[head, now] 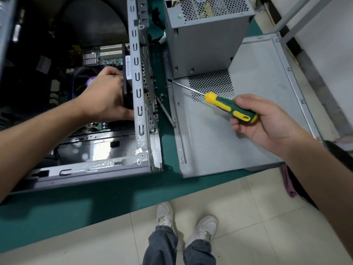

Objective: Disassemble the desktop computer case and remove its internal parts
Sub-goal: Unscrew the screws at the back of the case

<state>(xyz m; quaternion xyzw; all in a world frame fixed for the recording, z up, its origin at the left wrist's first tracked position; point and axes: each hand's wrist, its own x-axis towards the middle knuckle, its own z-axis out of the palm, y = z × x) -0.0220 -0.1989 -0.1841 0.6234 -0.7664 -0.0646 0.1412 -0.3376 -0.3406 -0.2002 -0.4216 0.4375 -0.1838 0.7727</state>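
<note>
Case (141,104) lies open on the green bench (114,197), opening up, so the inside can be reached from above. Board (99,126) visible deep inside, not yet out.

Left hand (107,94) reaches down into the case, fingers curled round the black rear fan (127,87) just inside the back wall. Grip looks like a steadying or pulling hold, likely to free the fan from its mounts; fingertips are hidden behind the fan frame, so exact contact cannot be told.

Right hand (259,119) held clear of the case, over the removed side panel (238,131). It holds the screwdriver (229,107) loosely by the tail of the handle, shaft pointing away toward the case, tip in the air and touching nothing. Tool reads as parked, kept ready while the other hand works.

PSU (208,39) already out, stood on the far end of the panel, well apart from the case. Loose screws (161,96) lie on the bench in the gap between case and panel, near a thin metal strip (166,111). Keeping them close to the work seems the point.

Judged progress: panel and PSU done; fan in hand; board remains
</note>
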